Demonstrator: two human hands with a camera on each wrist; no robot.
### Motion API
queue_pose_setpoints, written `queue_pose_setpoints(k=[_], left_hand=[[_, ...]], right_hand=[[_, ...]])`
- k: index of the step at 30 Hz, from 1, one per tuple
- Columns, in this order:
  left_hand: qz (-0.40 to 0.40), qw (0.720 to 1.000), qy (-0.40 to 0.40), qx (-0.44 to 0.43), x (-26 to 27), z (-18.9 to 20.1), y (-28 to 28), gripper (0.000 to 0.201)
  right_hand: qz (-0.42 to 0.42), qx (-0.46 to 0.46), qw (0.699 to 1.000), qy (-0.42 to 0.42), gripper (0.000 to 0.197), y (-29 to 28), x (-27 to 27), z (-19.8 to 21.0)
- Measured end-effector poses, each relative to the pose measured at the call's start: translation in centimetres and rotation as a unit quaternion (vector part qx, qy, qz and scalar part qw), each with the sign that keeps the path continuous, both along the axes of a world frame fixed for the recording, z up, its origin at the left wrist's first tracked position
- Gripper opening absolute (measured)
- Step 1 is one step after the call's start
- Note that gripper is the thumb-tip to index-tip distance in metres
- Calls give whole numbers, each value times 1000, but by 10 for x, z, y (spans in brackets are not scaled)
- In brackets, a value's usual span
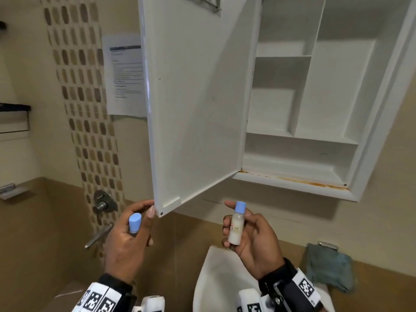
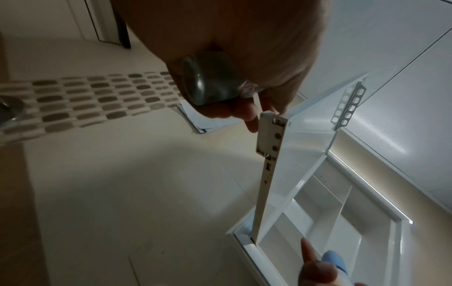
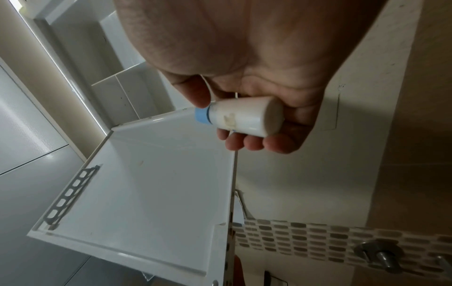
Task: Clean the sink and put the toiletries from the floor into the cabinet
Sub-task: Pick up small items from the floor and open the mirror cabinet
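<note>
Head view shows us standing before the white wall cabinet [image 1: 301, 140], its plain white door [image 1: 198, 104] swung wide to the left and its white shelves bare. Our left hand [image 1: 128, 244] is curled round a small bottle with a pale blue cap [image 1: 135, 222], while its thumb and forefinger touch the door's lower free corner. Our right hand [image 1: 254, 239] grips a second small milky-white plastic bottle with a pale blue cap [image 1: 236, 224], upright, below the cabinet's bottom edge and not yet on any shelf. Both bottles hang over the white ceramic sink [image 1: 216, 278]; a teal cloth [image 1: 329, 266] lies at its right.

We judge the risks as follows. The left hand does two jobs at once, so a slip on the door corner could loosen the bottle held in the palm, and it would drop toward the sink or floor. The lowest shelf sits behind a raised, rust-stained lip [image 1: 299, 180]; a bottle base that catches it on the way in could tip. These bottles are narrow and tall, so one set down off-centre or nudged by the next could topple. The door may also swing back against the reaching right arm once it is let go.
</note>
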State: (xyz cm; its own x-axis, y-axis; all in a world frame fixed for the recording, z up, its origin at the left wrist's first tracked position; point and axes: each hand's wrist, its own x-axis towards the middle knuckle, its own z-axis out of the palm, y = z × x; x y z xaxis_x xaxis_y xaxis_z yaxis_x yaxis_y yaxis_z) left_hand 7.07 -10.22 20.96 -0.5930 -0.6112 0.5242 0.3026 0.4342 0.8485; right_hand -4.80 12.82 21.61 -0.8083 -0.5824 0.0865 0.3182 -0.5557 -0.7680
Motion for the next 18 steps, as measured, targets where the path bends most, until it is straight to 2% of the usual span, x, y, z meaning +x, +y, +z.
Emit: queue_pose_setpoints(k=[3, 6, 8, 10, 12, 14, 15, 17, 18], left_hand=[[-14, 999, 33, 14, -5, 0, -4, 16], [-5, 997, 50, 57, -18, -16, -7, 13], [11, 993, 5, 115, -30, -39, -8, 10], [7, 979, -79, 187, -49, -66, -6, 14], [-67, 950, -157, 260, -67, -91, 2, 22], [-193, 924, -230, 237, -79, -104, 27, 34], [-232, 917, -241, 218, -87, -103, 44, 35], [-280, 907, -209, 237, -103, -84, 82, 31], [-292, 907, -192, 235, -109, -69, 97, 40]], right_hand=[[-18, -11, 1000, -10, 48, -6, -1, -3], [-41, -19, 999, -20, 48, -5, -7, -8], [-48, -25, 998, -26, 48, 0, -13, -9], [-57, -29, 997, -32, 51, 7, -21, -11], [-59, -30, 997, -29, 54, 18, -31, -11], [-65, -22, 998, -14, 53, 32, -41, -8], [-72, -12, 997, -5, 52, 38, -46, -5], [-91, 16, 995, 24, 48, 52, -58, 2], [-103, 33, 993, 43, 45, 58, -64, 6]])
